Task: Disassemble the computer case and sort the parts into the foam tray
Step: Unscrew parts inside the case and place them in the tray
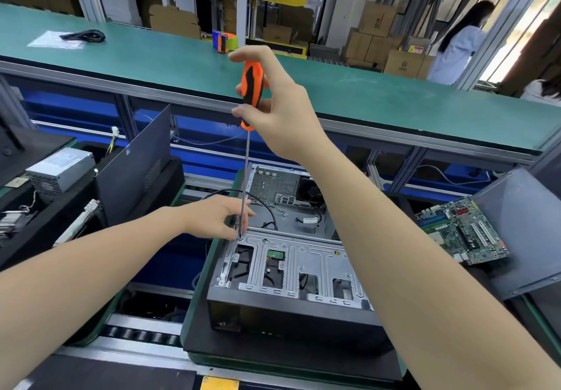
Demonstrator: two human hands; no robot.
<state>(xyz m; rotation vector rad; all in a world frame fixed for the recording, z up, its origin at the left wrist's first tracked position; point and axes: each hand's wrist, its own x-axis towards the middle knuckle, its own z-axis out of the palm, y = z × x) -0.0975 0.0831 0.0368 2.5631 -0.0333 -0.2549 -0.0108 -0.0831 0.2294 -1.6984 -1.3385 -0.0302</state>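
Note:
An open computer case [288, 310] lies on its side in front of me, its silver drive cage [306, 256] facing up. My right hand [273, 107] grips the orange and black handle of a long screwdriver [251, 92], held upright. Its thin shaft runs down to a screw at the cage's far left corner [239, 237]. My left hand [221, 216] pinches the lower end of the shaft, right at that corner. A black cable [267, 204] loops inside the case behind the cage.
A green motherboard [461, 234] lies on foam at the right beside a grey side panel [522, 231]. At the left stand another side panel [133, 165], a power supply [60, 171] and small parts on black foam. A long green bench [364, 92] crosses behind.

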